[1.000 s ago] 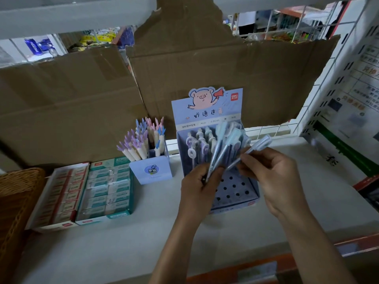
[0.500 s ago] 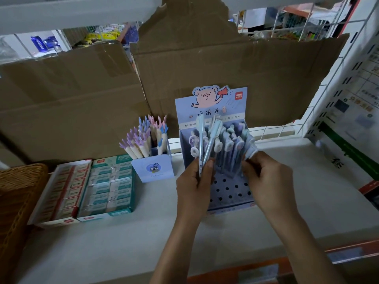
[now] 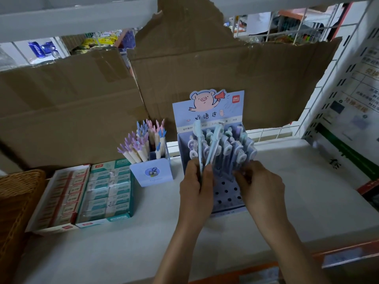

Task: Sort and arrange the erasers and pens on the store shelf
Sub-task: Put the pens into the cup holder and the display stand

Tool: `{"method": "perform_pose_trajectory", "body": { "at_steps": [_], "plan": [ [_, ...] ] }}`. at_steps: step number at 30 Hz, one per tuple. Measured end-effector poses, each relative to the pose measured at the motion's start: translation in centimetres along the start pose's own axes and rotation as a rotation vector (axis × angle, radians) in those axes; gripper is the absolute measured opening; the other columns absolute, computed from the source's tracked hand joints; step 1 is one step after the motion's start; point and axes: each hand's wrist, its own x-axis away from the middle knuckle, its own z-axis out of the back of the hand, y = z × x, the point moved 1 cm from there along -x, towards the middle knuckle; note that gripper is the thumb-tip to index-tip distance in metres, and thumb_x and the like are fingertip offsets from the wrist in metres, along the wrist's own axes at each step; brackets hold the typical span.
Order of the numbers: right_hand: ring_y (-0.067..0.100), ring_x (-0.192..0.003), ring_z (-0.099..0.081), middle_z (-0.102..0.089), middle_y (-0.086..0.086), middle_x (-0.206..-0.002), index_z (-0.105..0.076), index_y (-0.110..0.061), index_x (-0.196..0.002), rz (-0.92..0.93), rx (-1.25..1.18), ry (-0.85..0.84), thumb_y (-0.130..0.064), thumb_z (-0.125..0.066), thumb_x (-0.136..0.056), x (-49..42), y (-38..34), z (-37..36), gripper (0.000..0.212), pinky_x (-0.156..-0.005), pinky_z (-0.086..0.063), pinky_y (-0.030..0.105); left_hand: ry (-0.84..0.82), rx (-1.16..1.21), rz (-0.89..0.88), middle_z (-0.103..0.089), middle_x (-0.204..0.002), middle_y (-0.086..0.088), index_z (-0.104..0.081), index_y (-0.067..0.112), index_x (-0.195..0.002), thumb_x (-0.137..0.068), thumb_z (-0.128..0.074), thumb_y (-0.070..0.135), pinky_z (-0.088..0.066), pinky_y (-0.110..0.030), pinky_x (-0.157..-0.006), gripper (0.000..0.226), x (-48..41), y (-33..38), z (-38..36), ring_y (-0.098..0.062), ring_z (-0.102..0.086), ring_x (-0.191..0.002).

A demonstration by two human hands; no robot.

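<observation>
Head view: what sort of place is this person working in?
Probably a stationery shop. A blue cardboard display box with a cartoon pig holds pastel pens, an open green box of erasers sits nearby on the white shelf, and wire racks of goods show behind.

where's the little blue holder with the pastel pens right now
In the head view, the little blue holder stands on the shelf left of centre, between the green eraser box and the pig display box.
</observation>
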Motion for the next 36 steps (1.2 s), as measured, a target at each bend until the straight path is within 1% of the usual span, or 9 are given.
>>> {"method": "perform_pose_trajectory", "body": {
  "at_steps": [2, 5, 7, 10, 13, 19, 25, 30, 36],
  "plan": [
    [0.02, -0.056, -0.054, -0.055, -0.005, -0.062, -0.054, -0.015, -0.082, -0.025, -0.12, -0.004, -0.028, -0.064, -0.087, 0.7, -0.5, 1.1, 0.018, -0.049, -0.033, 0.026, -0.033, 0.054, 0.012, -0.042, -0.056, 0.009, -0.049, 0.023, -0.083, -0.098, -0.045, 0.027, -0.033, -0.02, -0.05, 0.017, 0.0, 0.1, 0.1, -0.006, -0.035, -0.049],
    [0.006, -0.052, -0.06, -0.06, -0.011, -0.058, -0.062, -0.02, -0.08, -0.078, -0.455, -0.09, -0.029, -0.066, -0.084, 0.6, -1.9, 2.4, 0.011, -0.049, -0.045, 0.016, -0.09, 0.133, -0.022, -0.041, -0.053, 0.007, -0.052, 0.019, -0.078, -0.097, -0.047, 0.024, -0.032, -0.021, -0.047, 0.021, -0.1, 0.3, 0.3, -0.006, -0.033, -0.048],
    [0.007, -0.05, -0.061, -0.065, -0.006, -0.062, -0.067, -0.019, -0.085, -0.146, -0.655, -0.163, -0.026, -0.068, -0.082, 0.0, -2.4, 2.3, 0.007, -0.048, -0.048, 0.019, -0.143, 0.151, -0.078, -0.046, -0.057, 0.007, -0.056, 0.02, -0.08, -0.093, -0.049, 0.022, -0.035, -0.02, -0.05, 0.015, -0.1, 0.7, 0.3, -0.006, -0.04, -0.051],
    [0.014, -0.054, -0.063, -0.068, 0.001, -0.067, -0.069, -0.016, -0.082, -0.168, -0.764, -0.194, -0.016, -0.069, -0.083, -0.6, -2.7, 2.1, 0.001, -0.052, -0.053, 0.03, -0.208, 0.174, -0.118, -0.059, -0.07, 0.013, -0.065, 0.024, -0.094, -0.093, -0.051, 0.02, -0.044, -0.021, -0.061, 0.015, -0.1, 0.8, 0.4, -0.005, -0.052, -0.064],
    [0.013, -0.06, -0.065, -0.07, 0.002, -0.069, -0.07, -0.019, -0.081, -0.166, -0.837, -0.211, -0.009, -0.067, -0.084, -0.7, -2.6, 2.1, 0.011, -0.057, -0.053, 0.026, -0.145, 0.169, -0.077, -0.06, -0.074, 0.002, -0.066, 0.019, -0.093, -0.091, -0.049, 0.036, -0.045, -0.029, -0.063, 0.024, 0.0, 0.5, 0.6, -0.016, -0.054, -0.067],
    [0.006, -0.063, -0.068, -0.07, -0.008, -0.068, -0.065, -0.033, -0.081, -0.055, -0.69, -0.161, -0.011, -0.065, -0.086, -0.6, -2.5, 2.3, 0.023, -0.064, -0.056, 0.02, 0.156, 0.125, 0.018, -0.058, -0.064, 0.014, -0.063, 0.02, -0.086, -0.101, -0.042, 0.024, -0.039, -0.01, -0.059, 0.026, -0.2, 0.4, 1.2, 0.001, -0.051, -0.061],
    [0.006, -0.069, -0.068, -0.069, -0.008, -0.082, -0.065, -0.021, -0.097, -0.039, -0.575, -0.105, -0.011, -0.055, -0.093, -0.8, -1.8, 2.3, 0.014, -0.066, -0.056, 0.019, 0.192, 0.089, 0.029, -0.059, -0.067, 0.009, -0.06, 0.022, -0.083, -0.099, -0.041, 0.021, -0.041, -0.008, -0.062, 0.025, -0.1, 0.5, 1.1, 0.0, -0.056, -0.065],
    [0.024, -0.078, -0.064, -0.065, 0.009, -0.088, -0.065, -0.008, -0.097, 0.167, -0.207, -0.048, -0.003, -0.055, -0.09, -0.8, -1.2, 1.4, 0.013, -0.07, -0.051, 0.03, 0.182, 0.088, 0.039, -0.06, -0.065, 0.011, -0.062, 0.023, -0.087, -0.1, -0.041, 0.022, -0.047, -0.014, -0.065, 0.024, -0.1, 0.3, 1.1, 0.0, -0.058, -0.065],
    [0.037, -0.084, -0.063, -0.066, 0.018, -0.093, -0.064, -0.004, -0.098, 0.177, -0.138, -0.078, 0.002, -0.052, -0.088, -0.7, -0.6, 0.0, 0.017, -0.072, -0.053, 0.043, 0.175, 0.077, 0.048, -0.06, -0.065, 0.02, -0.061, 0.024, -0.088, -0.1, -0.04, 0.023, -0.043, -0.011, -0.063, 0.024, 0.0, 0.2, 1.1, 0.001, -0.056, -0.064]
  ]
}}
